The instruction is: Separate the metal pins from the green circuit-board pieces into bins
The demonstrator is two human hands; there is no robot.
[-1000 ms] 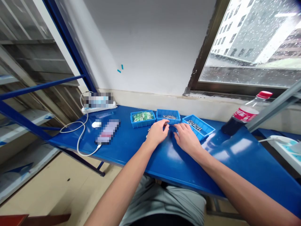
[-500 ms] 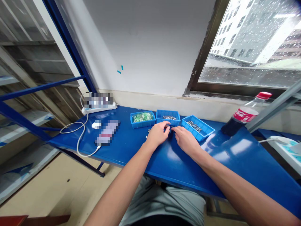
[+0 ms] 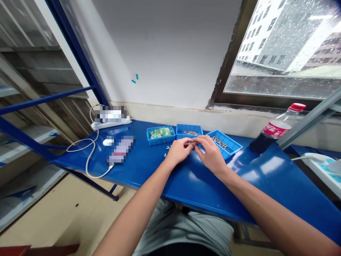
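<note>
My left hand point(image 3: 179, 152) and my right hand point(image 3: 211, 152) meet fingertip to fingertip above the table, just in front of the bins. Both are closed in a pinch. Whatever small piece lies between the fingers is too hidden to name. Right behind them stands a blue bin of long thin metal screws point(image 3: 190, 133). A second blue bin point(image 3: 230, 155), partly covered by my right hand, holds small shiny metal parts point(image 3: 220, 142). On the left, another bin point(image 3: 161, 143) contains green pieces point(image 3: 161, 132). Small metal parts point(image 3: 168, 148) lie beside my left hand.
A cola bottle point(image 3: 277, 128) with a red cap stands at the right by a grey metal post. To the left lie a blurred-out phone point(image 3: 121, 150), a white cable point(image 3: 88, 165) and a power strip point(image 3: 113, 123). Another power strip point(image 3: 323, 170) sits at the far right.
My right hand has moved left and slightly up, so its fingers now touch those of my left hand. A thin piece seen between the fingertips before is now covered.
</note>
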